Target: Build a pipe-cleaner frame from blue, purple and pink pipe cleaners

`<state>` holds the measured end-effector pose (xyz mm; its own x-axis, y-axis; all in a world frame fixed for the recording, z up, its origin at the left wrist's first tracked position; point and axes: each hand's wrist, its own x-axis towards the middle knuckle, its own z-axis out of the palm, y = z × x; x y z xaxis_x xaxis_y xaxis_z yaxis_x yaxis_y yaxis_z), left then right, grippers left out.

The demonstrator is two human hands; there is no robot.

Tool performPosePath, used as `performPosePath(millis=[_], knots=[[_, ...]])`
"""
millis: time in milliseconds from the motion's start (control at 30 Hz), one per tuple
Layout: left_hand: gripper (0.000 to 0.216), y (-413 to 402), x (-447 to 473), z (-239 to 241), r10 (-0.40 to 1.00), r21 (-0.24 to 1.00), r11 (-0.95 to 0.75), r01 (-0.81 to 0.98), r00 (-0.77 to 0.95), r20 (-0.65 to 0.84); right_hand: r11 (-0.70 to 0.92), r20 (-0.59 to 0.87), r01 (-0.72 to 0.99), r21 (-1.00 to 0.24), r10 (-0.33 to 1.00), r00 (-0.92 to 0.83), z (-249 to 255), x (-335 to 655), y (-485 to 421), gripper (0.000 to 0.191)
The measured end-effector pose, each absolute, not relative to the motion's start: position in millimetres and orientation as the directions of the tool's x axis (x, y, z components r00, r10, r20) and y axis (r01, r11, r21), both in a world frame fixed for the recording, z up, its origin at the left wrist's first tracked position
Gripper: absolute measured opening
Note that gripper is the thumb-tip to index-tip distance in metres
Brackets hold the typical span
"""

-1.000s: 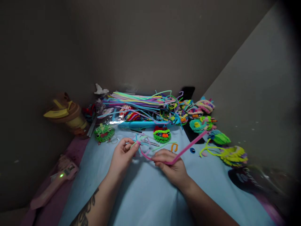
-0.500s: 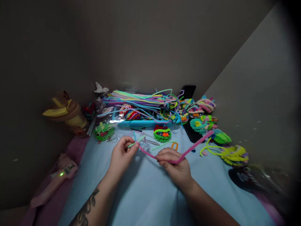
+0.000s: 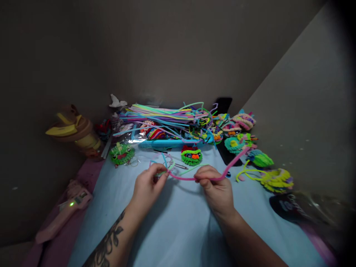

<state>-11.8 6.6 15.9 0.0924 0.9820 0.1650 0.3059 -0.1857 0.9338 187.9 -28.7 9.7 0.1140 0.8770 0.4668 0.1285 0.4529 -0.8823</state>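
Observation:
A pink pipe cleaner (image 3: 182, 178) stretches between my two hands, its free end rising to the right. My left hand (image 3: 148, 183) pinches its left end together with bent blue, green and lilac pipe cleaners (image 3: 164, 160) that loop up behind the fingers. My right hand (image 3: 215, 187) is closed around the pink one farther along. Scissors (image 3: 180, 166) lie on the cloth just beyond my hands. Behind them sits a green and red pipe-cleaner figure (image 3: 191, 155) with eyes and an orange beak. A green frog-like figure (image 3: 121, 153) is off to the left.
A blue tray (image 3: 172, 143) at the back bears a heap of colourful pipe cleaners (image 3: 161, 113). Several fuzzy pieces, among them a yellow one (image 3: 277, 180), line the right. A pink glue gun (image 3: 65, 215) with a lit green light lies left, near a brown and yellow cup (image 3: 83, 135).
My right hand has moved right and slightly up along the pink pipe cleaner, so the stretch between my hands is longer and flatter. My left hand keeps its pinch.

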Motion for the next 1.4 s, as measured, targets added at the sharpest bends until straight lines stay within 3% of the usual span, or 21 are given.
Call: performPosePath(millis=[133, 267, 400, 733, 967, 1400], knots=[[0.012, 4.0, -1.3, 20.2, 0.998, 0.985, -0.053, 0.162, 0.046, 0.046, 0.341, 0.368, 0.326, -0.882, 0.929, 0.026, 6.7, 175.8, -27.5, 0.039], [0.012, -2.8, 6.3, 19.1, 0.99, 0.993, -0.024, 0.111, 0.137, 0.008, 0.301, 0.359, 0.454, -0.839, 0.932, 0.045, 0.4, 165.6, -26.6, 0.016], [0.014, -7.0, 9.1, 18.1, 0.979, 0.995, 0.003, 0.096, 0.204, -0.022, 0.296, 0.373, 0.433, -0.851, 0.922, 0.102, -3.9, 164.1, -25.2, 0.007], [0.016, -3.7, 11.7, 19.3, 0.984, 0.992, 0.119, -0.044, 0.137, -0.112, 0.327, 0.404, 0.504, -0.799, 0.914, 0.047, -3.4, 160.8, -27.4, 0.007], [0.007, -8.9, 13.0, 23.6, 0.993, 0.993, -0.049, 0.109, 0.114, 0.036, 0.199, 0.296, 0.448, -0.871, 0.942, 0.156, -5.0, 158.2, -27.2, 0.016], [0.014, -5.1, 9.5, 18.4, 0.995, 0.999, 0.012, 0.039, 0.1, -0.016, 0.217, 0.312, 0.455, -0.864, 0.939, 0.144, -0.4, 159.8, -25.3, 0.006]])
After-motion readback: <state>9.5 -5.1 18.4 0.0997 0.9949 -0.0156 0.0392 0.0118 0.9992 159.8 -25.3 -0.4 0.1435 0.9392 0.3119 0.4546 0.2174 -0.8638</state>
